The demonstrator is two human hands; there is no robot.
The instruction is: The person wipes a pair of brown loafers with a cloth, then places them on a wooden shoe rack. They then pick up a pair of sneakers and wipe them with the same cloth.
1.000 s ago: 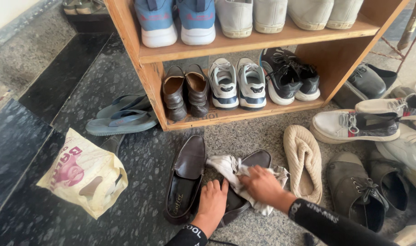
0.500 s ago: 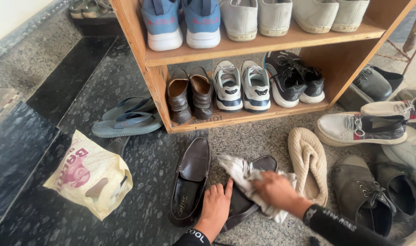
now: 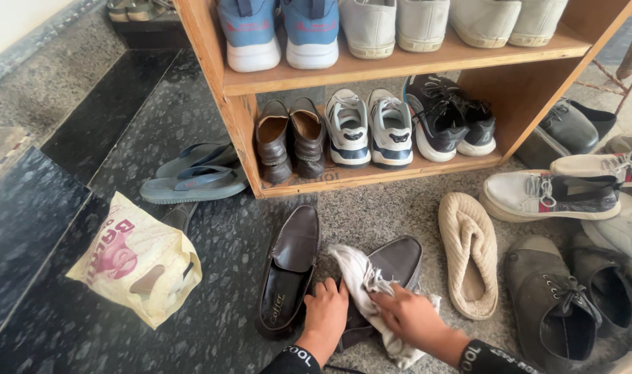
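Two dark brown loafers lie on the floor in front of me. The left loafer (image 3: pixel 288 273) lies free beside my left hand. My left hand (image 3: pixel 326 316) rests on the heel end of the right loafer (image 3: pixel 392 266) and steadies it. My right hand (image 3: pixel 409 315) presses a crumpled white cloth (image 3: pixel 361 277) against the top of that shoe, fingers closed on the cloth. Both wrists wear black sleeves.
A wooden shoe rack (image 3: pixel 239 118) stands behind, holding brown shoes, sneakers and blue trainers. Blue flip-flops (image 3: pixel 191 180) and a cream plastic bag (image 3: pixel 139 260) lie left. A beige slipper (image 3: pixel 468 253), dark boots (image 3: pixel 551 305) and a white sneaker (image 3: pixel 548 194) lie right.
My right hand with the cloth has slid a little along the right loafer. My left hand stays on the shoe. The view has shifted slightly downward.
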